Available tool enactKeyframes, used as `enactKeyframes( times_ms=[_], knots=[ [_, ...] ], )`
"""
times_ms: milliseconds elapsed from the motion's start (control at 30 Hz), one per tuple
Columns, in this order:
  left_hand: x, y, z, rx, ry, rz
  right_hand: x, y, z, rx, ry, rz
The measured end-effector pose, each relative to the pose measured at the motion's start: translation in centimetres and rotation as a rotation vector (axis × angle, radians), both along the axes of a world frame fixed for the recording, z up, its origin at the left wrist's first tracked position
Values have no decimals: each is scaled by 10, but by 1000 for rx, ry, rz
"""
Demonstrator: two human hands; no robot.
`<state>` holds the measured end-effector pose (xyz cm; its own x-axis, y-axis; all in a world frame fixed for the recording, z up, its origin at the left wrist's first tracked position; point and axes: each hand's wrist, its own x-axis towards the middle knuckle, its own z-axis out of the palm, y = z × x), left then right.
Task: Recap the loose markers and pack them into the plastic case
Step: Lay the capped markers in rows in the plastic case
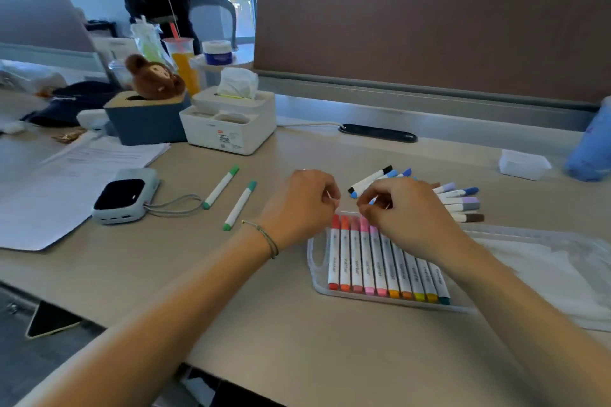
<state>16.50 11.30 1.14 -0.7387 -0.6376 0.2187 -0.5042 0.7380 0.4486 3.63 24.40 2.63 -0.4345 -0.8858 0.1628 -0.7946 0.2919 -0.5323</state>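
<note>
A clear plastic case (316, 287) lies open on the desk with several capped markers (373, 261) in a row, red through yellow to teal. My left hand (302, 205) hovers over the case's far left corner, its curled fingers pinching a thin white marker body (331, 199). My right hand (405, 213) is just beside it, fingers curled round a small blue piece (372, 201), mostly hidden. A gap separates the two hands. Two loose green markers (231, 201) lie to the left. A pile of loose markers (459, 200) in black, blue, purple, grey and brown sits behind my right hand.
The case's clear lid (545, 261) lies flat to the right. A grey device with a cord (125, 195) and papers (66, 182) are at left. A white tissue organiser (231, 129) and blue box (145, 122) stand behind. A small clear tub (524, 163) and blue bottle (591, 149) are far right.
</note>
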Motion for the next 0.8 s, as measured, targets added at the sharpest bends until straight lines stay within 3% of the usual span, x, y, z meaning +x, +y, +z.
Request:
enactKeyframes(
  times_ms=[300, 533, 800],
  knots=[
    [75, -100, 13, -113, -200, 433, 55, -104, -3, 117, -142, 115],
    [86, -141, 5, -35, -344, 442, 77, -148, -13, 216, -127, 115],
    [93, -149, -3, 42, -176, 411, 88, -180, -31, 238, -81, 25]
  ],
)
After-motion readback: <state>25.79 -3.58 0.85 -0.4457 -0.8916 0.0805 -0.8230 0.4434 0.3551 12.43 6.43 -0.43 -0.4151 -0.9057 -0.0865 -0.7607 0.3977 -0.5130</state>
